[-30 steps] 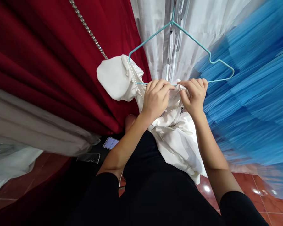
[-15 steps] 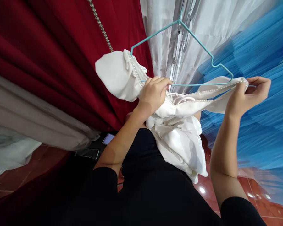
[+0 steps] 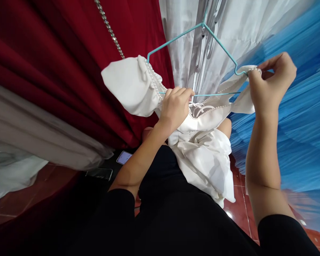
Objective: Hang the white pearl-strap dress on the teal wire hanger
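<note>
White cloth dress with pearl-beaded edges (image 3: 204,160) being held at a light-blue wire hanger (image 3: 203,24)

The left hand (image 3: 174,106) is curling its fingers over the hanger's lower bar, right against the dress; whether it is also gripping cloth cannot be told. The right hand (image 3: 273,80) is pinching the beaded edge between thumb and fingers, at the hanger's notched end. A puffed white sleeve (image 3: 128,85) is hanging over the opposite end. The dress is spreading below the bar, its skirt folding just before the person's black clothing (image 3: 184,206). Deep-red draped fabric (image 3: 56,71) is hanging behind the puffed sleeve, layered blue sheer fabric (image 3: 304,149) is hanging beside the right hand, and a phone with a lit screen (image 3: 123,157) is lying below the red fabric.
</note>
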### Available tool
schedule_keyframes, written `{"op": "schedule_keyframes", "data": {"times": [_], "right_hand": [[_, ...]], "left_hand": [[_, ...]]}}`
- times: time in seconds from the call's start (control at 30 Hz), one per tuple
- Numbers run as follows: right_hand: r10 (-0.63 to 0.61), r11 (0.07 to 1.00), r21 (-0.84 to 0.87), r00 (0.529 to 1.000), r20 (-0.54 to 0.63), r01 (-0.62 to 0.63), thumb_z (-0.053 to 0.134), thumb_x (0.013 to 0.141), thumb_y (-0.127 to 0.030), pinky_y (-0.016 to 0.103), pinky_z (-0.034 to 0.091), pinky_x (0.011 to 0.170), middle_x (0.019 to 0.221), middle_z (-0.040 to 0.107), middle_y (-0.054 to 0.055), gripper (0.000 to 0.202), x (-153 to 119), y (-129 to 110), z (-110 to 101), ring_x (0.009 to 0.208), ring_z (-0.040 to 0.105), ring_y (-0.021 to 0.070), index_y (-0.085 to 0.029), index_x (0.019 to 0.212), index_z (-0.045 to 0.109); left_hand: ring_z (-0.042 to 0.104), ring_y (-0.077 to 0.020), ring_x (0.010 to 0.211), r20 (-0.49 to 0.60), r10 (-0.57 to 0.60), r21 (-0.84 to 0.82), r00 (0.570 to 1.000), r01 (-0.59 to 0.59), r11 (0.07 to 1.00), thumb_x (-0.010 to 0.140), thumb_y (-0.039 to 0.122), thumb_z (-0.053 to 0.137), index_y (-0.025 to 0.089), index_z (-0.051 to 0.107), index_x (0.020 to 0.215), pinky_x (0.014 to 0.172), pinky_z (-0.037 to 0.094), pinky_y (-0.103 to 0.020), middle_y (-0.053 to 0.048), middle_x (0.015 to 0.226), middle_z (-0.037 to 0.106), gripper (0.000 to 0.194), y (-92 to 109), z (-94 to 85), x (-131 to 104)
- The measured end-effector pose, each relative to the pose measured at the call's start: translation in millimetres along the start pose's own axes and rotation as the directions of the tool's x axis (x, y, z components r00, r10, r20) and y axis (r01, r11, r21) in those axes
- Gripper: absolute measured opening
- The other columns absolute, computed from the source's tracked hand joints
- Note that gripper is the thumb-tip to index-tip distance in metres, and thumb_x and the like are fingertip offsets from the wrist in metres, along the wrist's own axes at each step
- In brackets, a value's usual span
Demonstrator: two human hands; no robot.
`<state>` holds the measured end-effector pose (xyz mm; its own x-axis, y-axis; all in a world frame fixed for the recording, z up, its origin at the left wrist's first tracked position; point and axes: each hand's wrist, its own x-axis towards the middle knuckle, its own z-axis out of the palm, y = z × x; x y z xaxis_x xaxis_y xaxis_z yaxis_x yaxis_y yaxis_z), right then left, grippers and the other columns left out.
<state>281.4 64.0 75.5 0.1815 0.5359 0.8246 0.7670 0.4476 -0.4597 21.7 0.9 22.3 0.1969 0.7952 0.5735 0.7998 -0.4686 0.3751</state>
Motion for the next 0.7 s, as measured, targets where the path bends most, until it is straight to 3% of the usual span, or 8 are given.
{"op": "schedule_keyframes", "data": {"times": [0.13,0.33,0.5,0.57,0.63,0.7], "right_hand": [[0.115,0.993,-0.027,0.993,0.032,-0.114,0.061,0.071,0.008,0.023,0.032,0.053,0.070,0.051,-0.006,0.034,-18.2,8.2,-9.7,0.057,0.040,0.0042,-0.022,0.073,0.046],[-0.063,0.994,0.092,0.998,-0.009,0.064,0.059,0.070,0.007,0.024,0.032,0.055,0.074,0.052,-0.004,0.035,-12.4,-16.3,1.2,0.059,0.039,0.0043,-0.023,0.076,0.042],[-0.020,0.986,0.162,0.999,-0.042,0.027,0.054,0.081,0.004,0.024,0.036,0.057,0.081,0.053,-0.001,0.028,-20.8,-10.5,17.2,0.063,0.041,0.0065,-0.022,0.085,0.045],[-0.078,0.990,0.120,0.997,-0.019,0.080,0.058,0.084,-0.002,0.027,0.045,0.065,0.091,0.059,0.004,0.021,-31.8,-8.7,13.8,0.075,0.053,0.0112,-0.018,0.096,0.056],[-0.194,0.980,0.046,0.981,-0.033,0.195,0.064,0.083,-0.009,0.038,0.052,0.086,0.107,0.060,0.009,0.028,-44.5,-16.3,7.8,0.099,0.061,0.0194,-0.018,0.109,0.064],[-0.285,0.959,0.013,0.959,-0.009,0.285,0.066,0.087,-0.018,0.049,0.048,0.105,0.121,0.057,0.011,0.030,-57.7,-32.3,5.4,0.121,0.057,0.0267,-0.023,0.117,0.065]], "left_hand": [[0.064,-0.0262,0.102,0.021,0.005,0.000,1.000,-0.005,1.000,0.097,0.003,0.044,0.020,0.069,0.107,0.095,0.043,-0.043,-0.005,0.101,0.076,0.032,-4.7,-0.5,2.6],[0.063,-0.0242,0.098,0.011,0.028,-0.014,1.000,-0.028,1.000,0.098,0.004,0.044,0.021,0.069,0.107,0.095,0.045,-0.042,-0.003,0.098,0.075,0.032,-2.6,1.4,0.6],[0.063,-0.0251,0.098,-0.011,0.028,0.009,1.000,-0.028,1.000,0.099,0.006,0.043,0.021,0.069,0.107,0.094,0.046,-0.042,-0.004,0.096,0.075,0.031,-0.2,3.6,-2.4],[0.064,-0.0257,0.099,-0.015,0.026,0.015,1.000,-0.026,1.000,0.099,0.006,0.043,0.021,0.069,0.107,0.095,0.046,-0.043,-0.004,0.097,0.075,0.031,-0.2,4.1,-2.4],[0.064,-0.0257,0.100,-0.023,0.024,0.015,0.999,-0.024,1.000,0.099,0.007,0.044,0.021,0.069,0.107,0.096,0.046,-0.043,-0.004,0.098,0.075,0.030,-0.3,5.3,-1.8],[0.064,-0.0254,0.100,-0.037,0.027,0.006,0.999,-0.027,1.000,0.100,0.007,0.044,0.022,0.068,0.107,0.098,0.046,-0.043,-0.004,0.098,0.075,0.029,-0.1,7.1,-1.1]]}}
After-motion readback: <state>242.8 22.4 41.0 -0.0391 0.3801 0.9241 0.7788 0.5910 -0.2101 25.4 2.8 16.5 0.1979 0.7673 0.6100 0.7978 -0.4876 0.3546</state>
